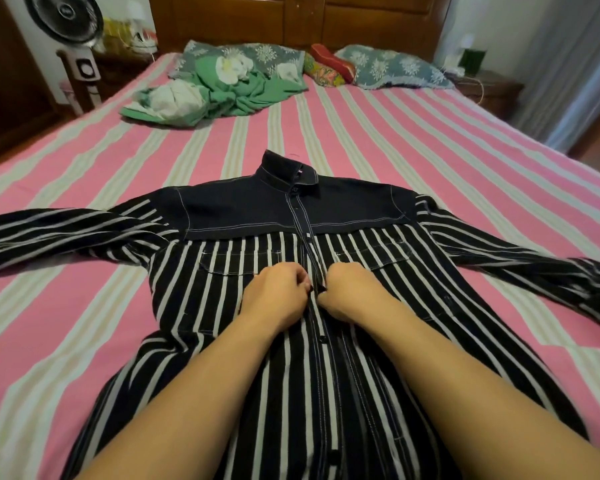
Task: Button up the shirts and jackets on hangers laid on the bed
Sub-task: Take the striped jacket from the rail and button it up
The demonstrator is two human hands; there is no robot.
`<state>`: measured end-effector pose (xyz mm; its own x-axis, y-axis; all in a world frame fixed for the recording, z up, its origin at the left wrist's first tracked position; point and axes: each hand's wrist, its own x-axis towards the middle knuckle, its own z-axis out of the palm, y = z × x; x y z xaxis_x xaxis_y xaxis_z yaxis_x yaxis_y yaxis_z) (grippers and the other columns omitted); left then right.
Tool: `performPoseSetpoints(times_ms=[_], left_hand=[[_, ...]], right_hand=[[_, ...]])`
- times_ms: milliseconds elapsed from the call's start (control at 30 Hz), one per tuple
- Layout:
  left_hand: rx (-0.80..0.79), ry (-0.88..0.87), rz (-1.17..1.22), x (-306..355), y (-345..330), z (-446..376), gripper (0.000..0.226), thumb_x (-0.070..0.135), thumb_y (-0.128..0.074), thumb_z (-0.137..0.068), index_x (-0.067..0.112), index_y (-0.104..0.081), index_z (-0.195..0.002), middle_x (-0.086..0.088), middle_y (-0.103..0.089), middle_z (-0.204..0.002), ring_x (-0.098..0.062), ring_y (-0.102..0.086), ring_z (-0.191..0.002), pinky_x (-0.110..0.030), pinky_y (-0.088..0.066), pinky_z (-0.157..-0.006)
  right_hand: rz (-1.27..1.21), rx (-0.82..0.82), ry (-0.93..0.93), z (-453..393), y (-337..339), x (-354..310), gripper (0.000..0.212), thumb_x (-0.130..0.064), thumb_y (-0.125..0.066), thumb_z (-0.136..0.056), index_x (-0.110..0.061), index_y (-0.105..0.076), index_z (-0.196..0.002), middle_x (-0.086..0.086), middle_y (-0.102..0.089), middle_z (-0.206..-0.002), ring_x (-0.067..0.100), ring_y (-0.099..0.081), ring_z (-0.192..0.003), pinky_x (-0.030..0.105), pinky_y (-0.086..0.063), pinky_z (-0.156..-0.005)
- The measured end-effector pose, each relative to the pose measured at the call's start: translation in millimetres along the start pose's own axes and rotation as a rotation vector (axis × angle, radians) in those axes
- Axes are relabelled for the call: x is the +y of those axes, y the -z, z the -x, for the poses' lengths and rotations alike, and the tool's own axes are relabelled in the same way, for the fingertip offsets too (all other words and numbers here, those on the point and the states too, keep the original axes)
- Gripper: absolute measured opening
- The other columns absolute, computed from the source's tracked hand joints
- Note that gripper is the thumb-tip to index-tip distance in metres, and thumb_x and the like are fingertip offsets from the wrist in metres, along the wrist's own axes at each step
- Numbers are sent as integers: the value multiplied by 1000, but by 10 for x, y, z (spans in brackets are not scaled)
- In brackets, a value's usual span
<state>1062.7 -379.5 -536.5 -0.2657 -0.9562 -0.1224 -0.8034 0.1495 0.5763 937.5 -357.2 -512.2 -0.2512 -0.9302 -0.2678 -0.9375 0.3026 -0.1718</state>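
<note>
A black shirt (257, 209) with white stripes and a plain dark yoke lies face up on the bed, sleeves spread to both sides. Its collar points toward the headboard, and a thin hanger hook shows just above the collar. My left hand (274, 292) and my right hand (350, 289) meet at the front placket, mid-chest between the two pockets. Both hands have curled fingers that pinch the placket edges around a small black button (321, 289). Another black button (323, 339) sits lower on the placket. The placket looks closed from the collar down to my hands.
The pink and white striped bedsheet (430, 140) covers the bed. A crumpled green and white cloth (222, 88) and pillows (392, 67) lie near the wooden headboard (291, 19). A standing fan (66, 26) is at the far left, and nightstands flank the bed.
</note>
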Motion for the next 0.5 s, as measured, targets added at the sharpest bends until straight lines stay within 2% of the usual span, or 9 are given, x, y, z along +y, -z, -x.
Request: performPoseSetpoints(times_ms=[67, 133, 167, 200, 267, 333, 367, 500], left_hand=[[20, -22, 17, 13, 17, 12, 9, 32, -58, -101, 34, -66, -100, 11, -65, -93, -9, -61, -89, -35, -55, -81], [56, -52, 80, 29, 15, 8, 10, 30, -58, -100, 33, -67, -98, 11, -65, -93, -9, -61, -89, -36, -55, -83], [67, -66, 108, 41, 1, 1, 10, 29, -58, -100, 31, -67, -96, 10, -65, -92, -8, -62, -88, -35, -55, -83], [70, -74, 130, 59, -5, 3, 11, 29, -59, -99, 30, -67, -93, 10, -66, -91, -9, -62, -87, -35, -55, -83], [39, -30, 250, 68, 0, -21, 13, 26, -60, -99, 27, -69, -90, 6, -70, -89, -13, -68, -84, -35, -58, -82], [-49, 77, 507, 48, 26, -26, 15, 18, -60, -100, 18, -72, -91, -1, -75, -85, -14, -74, -75, -34, -62, -81], [-99, 126, 612, 38, 45, -15, 16, 13, -59, -100, 13, -72, -91, -4, -75, -84, -14, -73, -71, -34, -62, -83], [-143, 166, 673, 6, 39, -35, 17, 9, -60, -100, 10, -74, -90, -11, -77, -86, -15, -72, -72, -36, -62, -86]], right_hand=[[-260, 37, -88, -62, 2, 51, 21, -34, -66, -90, -14, -61, -86, 3, -65, -90, 22, -62, -84, 34, -51, -72], [-650, 6, -152, -74, 48, 102, 14, -27, -69, -86, -15, -68, -79, 3, -67, -78, 19, -63, -73, 34, -53, -68], [-810, -35, -182, -80, 67, 133, 10, -23, -70, -81, -13, -71, -80, 3, -66, -74, 19, -60, -69, 32, -49, -66], [-916, -78, -209, -93, 84, 154, 15, -22, -70, -76, -10, -73, -85, 5, -64, -73, 20, -57, -68, 33, -45, -66], [-966, -127, -202, -103, 109, 165, 24, -20, -70, -73, -6, -74, -92, 6, -64, -75, 21, -56, -68, 34, -43, -65], [-917, -102, -161, -69, 69, 138, 10, -17, -69, -85, -10, -75, -88, 5, -71, -77, 19, -65, -67, 32, -51, -62], [-929, -78, -154, -39, 36, 133, 10, -16, -67, -90, -13, -76, -87, 4, -74, -80, 19, -69, -71, 33, -55, -63], [-1023, -12, -104, 56, -182, 175, 14, -18, -68, -93, -19, -78, -83, 1, -76, -83, 18, -73, -86, 37, -60, -83]])
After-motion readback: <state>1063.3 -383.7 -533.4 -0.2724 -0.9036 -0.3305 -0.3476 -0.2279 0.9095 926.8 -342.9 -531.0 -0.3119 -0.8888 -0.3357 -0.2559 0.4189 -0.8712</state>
